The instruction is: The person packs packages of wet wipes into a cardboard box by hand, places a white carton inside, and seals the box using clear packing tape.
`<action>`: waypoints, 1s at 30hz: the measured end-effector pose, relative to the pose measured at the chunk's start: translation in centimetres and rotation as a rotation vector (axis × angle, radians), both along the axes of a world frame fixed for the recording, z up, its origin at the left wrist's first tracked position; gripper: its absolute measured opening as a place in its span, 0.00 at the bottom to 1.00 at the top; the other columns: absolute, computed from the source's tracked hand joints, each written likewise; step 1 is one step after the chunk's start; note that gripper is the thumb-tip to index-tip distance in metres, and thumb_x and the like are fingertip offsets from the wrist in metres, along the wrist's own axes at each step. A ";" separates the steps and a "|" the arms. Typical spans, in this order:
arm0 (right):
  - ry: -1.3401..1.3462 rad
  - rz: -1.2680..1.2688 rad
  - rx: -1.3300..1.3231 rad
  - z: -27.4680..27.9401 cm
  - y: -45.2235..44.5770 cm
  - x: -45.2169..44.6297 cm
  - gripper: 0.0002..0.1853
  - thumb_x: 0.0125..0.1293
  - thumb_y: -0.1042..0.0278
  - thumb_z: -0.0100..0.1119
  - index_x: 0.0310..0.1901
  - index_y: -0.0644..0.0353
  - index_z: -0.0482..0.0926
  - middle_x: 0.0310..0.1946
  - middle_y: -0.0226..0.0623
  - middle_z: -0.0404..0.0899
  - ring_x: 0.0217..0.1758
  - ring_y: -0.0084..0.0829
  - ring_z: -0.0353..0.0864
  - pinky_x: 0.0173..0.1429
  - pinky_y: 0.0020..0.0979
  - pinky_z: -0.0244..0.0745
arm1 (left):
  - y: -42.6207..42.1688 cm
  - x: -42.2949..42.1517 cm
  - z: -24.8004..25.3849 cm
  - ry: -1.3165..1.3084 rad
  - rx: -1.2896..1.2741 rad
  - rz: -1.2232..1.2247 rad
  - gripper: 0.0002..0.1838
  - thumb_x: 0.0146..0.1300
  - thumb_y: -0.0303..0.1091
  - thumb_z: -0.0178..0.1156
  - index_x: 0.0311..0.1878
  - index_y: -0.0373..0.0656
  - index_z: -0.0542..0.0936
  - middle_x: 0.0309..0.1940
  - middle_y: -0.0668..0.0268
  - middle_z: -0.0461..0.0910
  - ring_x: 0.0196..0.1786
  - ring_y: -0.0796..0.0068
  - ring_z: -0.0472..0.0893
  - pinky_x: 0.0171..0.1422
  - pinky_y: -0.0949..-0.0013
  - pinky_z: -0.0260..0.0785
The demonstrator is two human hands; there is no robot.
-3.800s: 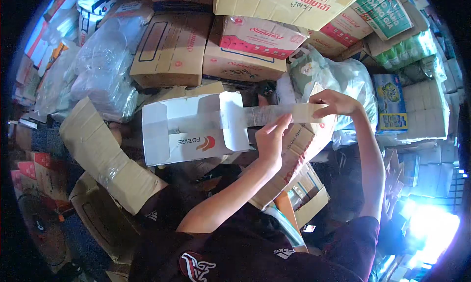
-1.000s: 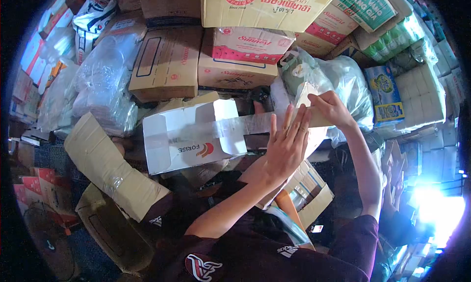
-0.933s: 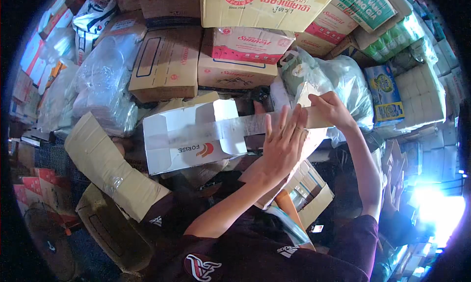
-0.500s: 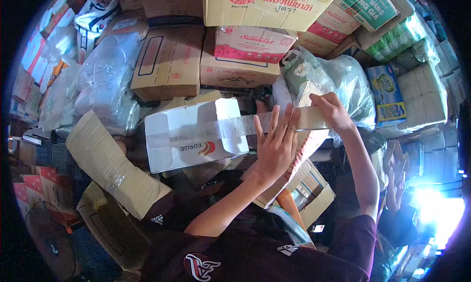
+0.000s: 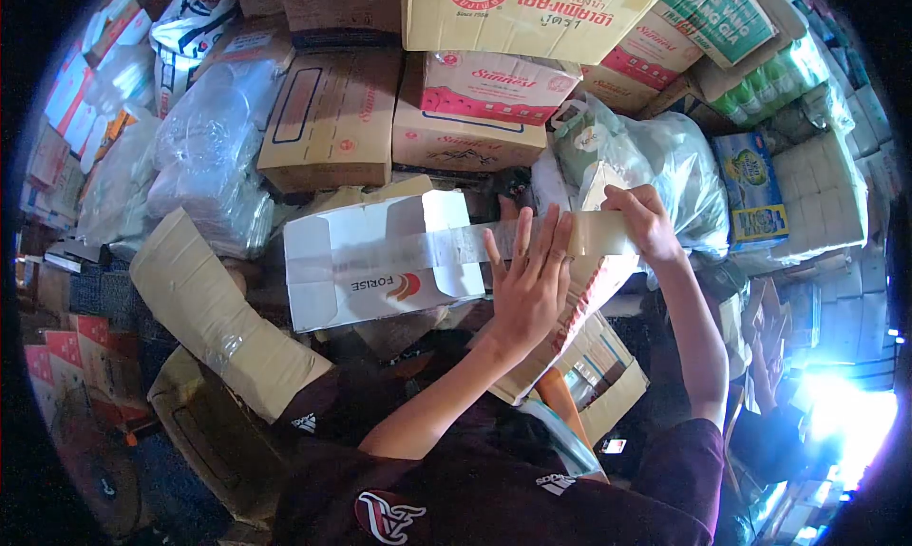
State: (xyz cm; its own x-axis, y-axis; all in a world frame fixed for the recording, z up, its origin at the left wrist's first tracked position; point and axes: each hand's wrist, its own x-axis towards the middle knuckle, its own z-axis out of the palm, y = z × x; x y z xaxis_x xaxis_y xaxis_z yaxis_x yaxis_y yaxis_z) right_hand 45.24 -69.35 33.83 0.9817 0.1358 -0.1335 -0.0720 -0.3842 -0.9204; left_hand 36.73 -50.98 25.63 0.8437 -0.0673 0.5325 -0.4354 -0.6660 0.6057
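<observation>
A white box marked FORISE (image 5: 370, 308) lies in front of me, with a strip of clear packing tape (image 5: 404, 250) running across it. My left hand (image 5: 528, 285) is flat over the tape just right of that box, fingers spread. Farther right, my right hand (image 5: 646, 225) grips a tape roll (image 5: 600, 234), from which the strip stretches leftward. Beneath my hands is a pale carton with red print (image 5: 591, 291); my left hand hides part of its surface and of the tape.
Brown cartons (image 5: 328, 118) and a large yellowish carton (image 5: 532, 14) are stacked ahead. Clear-wrapped plastic containers (image 5: 209, 137) stand left and filled plastic bags (image 5: 674, 166) right. A bent cardboard piece (image 5: 218, 304) lies near my left side. An open carton (image 5: 613, 384) sits below my hands.
My left hand has slid slightly left along the tape. My right hand keeps its grip on the roll, and the boxes have shifted only slightly in view.
</observation>
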 end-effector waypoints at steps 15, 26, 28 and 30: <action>0.027 -0.058 0.410 -1.2 1.3 -0.3 0.17 0.69 0.62 0.56 0.30 0.67 0.84 0.26 0.37 0.83 0.26 0.23 0.79 0.32 0.24 0.72 | 1.7 0.3 0.2 -0.006 -0.060 -0.005 0.31 0.68 0.33 0.48 0.75 0.45 0.59 0.77 0.62 0.56 0.79 0.48 0.49 0.75 0.31 0.20; 0.030 -0.108 0.372 -2.9 0.8 0.1 0.18 0.70 0.59 0.53 0.39 0.70 0.80 0.31 0.45 0.82 0.33 0.31 0.81 0.42 0.32 0.77 | 2.8 0.6 -0.7 0.073 -0.021 0.015 0.31 0.69 0.36 0.45 0.76 0.48 0.59 0.77 0.64 0.55 0.80 0.48 0.46 0.75 0.31 0.18; 0.009 -0.118 0.398 -3.2 1.0 0.1 0.18 0.69 0.59 0.53 0.37 0.69 0.80 0.31 0.46 0.83 0.33 0.32 0.81 0.42 0.33 0.77 | 2.9 0.6 -0.6 0.075 -0.007 0.023 0.31 0.69 0.36 0.45 0.76 0.48 0.59 0.77 0.64 0.55 0.80 0.48 0.46 0.75 0.31 0.18; -0.007 -0.167 0.407 -3.4 1.2 0.3 0.18 0.68 0.58 0.54 0.35 0.69 0.81 0.29 0.43 0.83 0.30 0.30 0.81 0.39 0.30 0.76 | 3.0 0.7 -0.4 0.077 -0.006 0.028 0.31 0.69 0.36 0.45 0.76 0.48 0.59 0.77 0.65 0.55 0.80 0.48 0.46 0.75 0.31 0.17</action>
State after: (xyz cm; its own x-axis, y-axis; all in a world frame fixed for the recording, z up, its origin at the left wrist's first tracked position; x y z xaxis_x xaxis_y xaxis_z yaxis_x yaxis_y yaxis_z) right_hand 45.49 -68.18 30.42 0.9953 0.0156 -0.0955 -0.0959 0.0259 -0.9951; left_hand 37.45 -48.01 25.22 0.8836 -0.0401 0.4666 -0.3689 -0.6735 0.6406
